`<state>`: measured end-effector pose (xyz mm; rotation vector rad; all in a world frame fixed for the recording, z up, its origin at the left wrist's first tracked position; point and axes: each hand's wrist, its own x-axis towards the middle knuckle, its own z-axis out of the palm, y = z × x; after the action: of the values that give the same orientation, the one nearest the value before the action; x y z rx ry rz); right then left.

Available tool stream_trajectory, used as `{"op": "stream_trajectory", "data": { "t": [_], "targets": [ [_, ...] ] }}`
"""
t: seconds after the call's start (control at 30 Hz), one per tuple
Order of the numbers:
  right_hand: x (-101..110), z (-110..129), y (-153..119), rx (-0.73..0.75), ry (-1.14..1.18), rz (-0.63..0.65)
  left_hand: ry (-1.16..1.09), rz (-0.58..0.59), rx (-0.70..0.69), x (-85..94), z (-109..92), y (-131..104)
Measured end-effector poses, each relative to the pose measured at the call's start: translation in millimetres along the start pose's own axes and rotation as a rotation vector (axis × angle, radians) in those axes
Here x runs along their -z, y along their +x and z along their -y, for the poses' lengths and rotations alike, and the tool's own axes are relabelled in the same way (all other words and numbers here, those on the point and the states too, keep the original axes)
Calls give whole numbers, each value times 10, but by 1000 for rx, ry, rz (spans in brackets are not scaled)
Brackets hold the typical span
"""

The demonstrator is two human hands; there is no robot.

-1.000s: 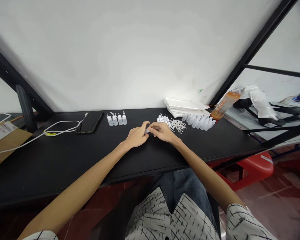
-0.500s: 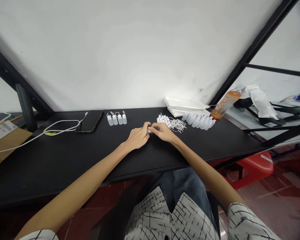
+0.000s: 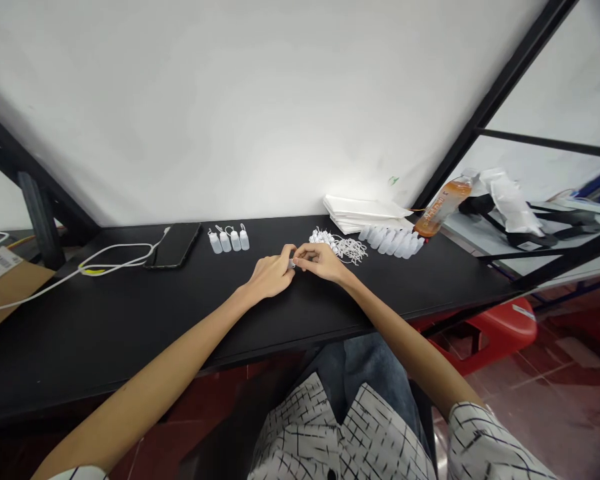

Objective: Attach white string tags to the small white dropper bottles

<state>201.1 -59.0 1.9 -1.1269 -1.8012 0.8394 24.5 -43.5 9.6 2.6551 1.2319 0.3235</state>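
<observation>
Over the middle of the black table, my left hand is closed around a small squeeze bottle, which is mostly hidden by the fingers. My right hand meets it from the other side, thumb and fingertips pinched at the bottle's top end. Just beyond the right hand lies a pile of small white caps with thin white cords. Several translucent bottles without caps lie in a row to the right. Several capped bottles stand in a line to the left.
A black phone with a white cable lies at the left, near a cardboard box. Stacked white sheets rest against the wall. An orange drink bottle leans at the right by the black frame. Below is a red stool.
The view has shifted slightly, so everything sits a little further left. My right fingers have lifted and bent a little, and more of the bottle shows between my hands.
</observation>
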Motion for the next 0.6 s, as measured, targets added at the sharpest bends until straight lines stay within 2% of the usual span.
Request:
{"op": "stream_trajectory", "data": {
  "t": [0.3, 0.6],
  "targets": [
    [-26, -83, -1, -20, -54, 38, -2, -3, -7, -38, 61, 14],
    [-62, -91, -6, 17, -147, 6, 37, -4, -52, -66, 72, 4]
  ]
}}
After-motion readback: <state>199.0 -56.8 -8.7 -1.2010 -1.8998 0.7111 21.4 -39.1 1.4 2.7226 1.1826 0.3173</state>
